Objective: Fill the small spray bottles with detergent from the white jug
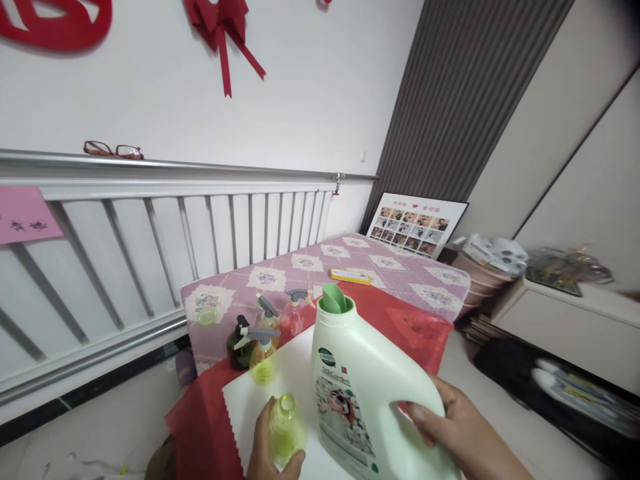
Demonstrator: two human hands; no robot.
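Well, the right hand (pixel 453 423) grips a jug (pixel 367 373) (smooth, loop-handled).

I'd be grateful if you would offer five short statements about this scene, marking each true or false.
1. The right hand holds the large pale-green plastic jug by its handle. True.
2. The left hand is empty. False: it grips a small, translucent yellow-green bottle.
3. The jug's mouth is covered by a cap. False: it is open, showing a green plastic spout.
4. Dark-red-framed eyeglasses rest on the grey metal pipe above the white slatted radiator. True.
5. The ribbon bow on the white wall is blue. False: it is red.
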